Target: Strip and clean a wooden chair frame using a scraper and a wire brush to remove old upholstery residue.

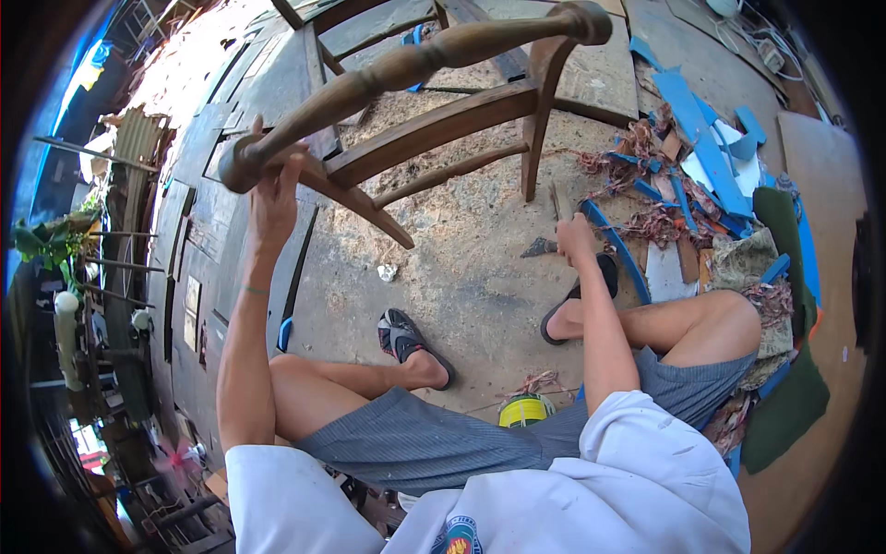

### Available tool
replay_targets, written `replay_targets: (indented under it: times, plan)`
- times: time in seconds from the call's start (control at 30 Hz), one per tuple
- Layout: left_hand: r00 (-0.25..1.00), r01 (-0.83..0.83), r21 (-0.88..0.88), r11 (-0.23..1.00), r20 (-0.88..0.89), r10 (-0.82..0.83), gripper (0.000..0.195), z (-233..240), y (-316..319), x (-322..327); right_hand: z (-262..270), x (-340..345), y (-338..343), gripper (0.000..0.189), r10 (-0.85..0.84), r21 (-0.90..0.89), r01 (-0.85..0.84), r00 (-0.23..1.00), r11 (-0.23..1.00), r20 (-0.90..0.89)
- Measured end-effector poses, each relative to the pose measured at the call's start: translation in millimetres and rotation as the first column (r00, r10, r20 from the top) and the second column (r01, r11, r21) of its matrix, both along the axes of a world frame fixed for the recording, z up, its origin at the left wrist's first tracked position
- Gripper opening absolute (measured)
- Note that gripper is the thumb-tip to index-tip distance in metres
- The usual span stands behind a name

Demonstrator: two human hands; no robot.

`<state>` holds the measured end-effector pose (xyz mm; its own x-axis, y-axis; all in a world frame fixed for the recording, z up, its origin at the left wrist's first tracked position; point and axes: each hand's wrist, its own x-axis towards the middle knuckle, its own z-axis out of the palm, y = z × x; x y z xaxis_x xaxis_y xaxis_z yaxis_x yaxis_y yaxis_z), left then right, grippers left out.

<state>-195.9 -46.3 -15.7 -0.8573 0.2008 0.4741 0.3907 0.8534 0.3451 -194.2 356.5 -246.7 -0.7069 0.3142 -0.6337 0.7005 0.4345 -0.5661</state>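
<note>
A brown wooden chair frame stands tilted before me, its seat opening bare. Its thick turned top rail crosses the upper part of the view. My left hand grips the frame beneath the rail's left end, some fingers hidden behind the wood. Lower and to the right, my right hand is closed around a hand tool with a dark, flared metal head. A piece of wood sticks up beside that fist; whether it is the tool's handle I cannot tell. The tool is apart from the chair.
Blue-painted strips, torn reddish fibre and scraps are heaped at right. Green cloth lies beside a brown board. Sawdust covers the floor, with a crumpled white scrap. A yellow-banded container stands between my legs.
</note>
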Motion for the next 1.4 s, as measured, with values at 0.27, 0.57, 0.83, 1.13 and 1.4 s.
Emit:
replay_targets:
  times: [0.27,0.57,0.83,1.13,1.4]
  plan:
    - [0.997,-0.077,0.477,0.876,0.041,0.065,0.051,39,43,-54,44,2,73,0.047,0.832,0.628,-0.691,0.541,0.358,0.121]
    - [0.965,-0.076,0.43,0.9,-0.195,0.174,0.066,84,58,-114,138,-47,24,0.066,0.961,0.971,-0.237,0.275,0.042,0.026]
    - [0.966,-0.195,0.286,0.938,-0.11,0.234,0.099,102,61,-169,52,-49,53,0.057,0.873,0.797,-0.604,0.398,0.017,0.283]
    - [0.975,-0.165,0.335,0.928,-0.087,0.205,0.093,103,63,-156,113,-51,40,0.05,0.879,0.818,-0.506,0.476,0.273,0.001]
    - [0.993,0.102,0.461,0.882,-0.094,-0.066,0.064,103,129,-99,191,47,-23,0.06,0.968,0.754,-0.607,0.168,0.249,-0.185]
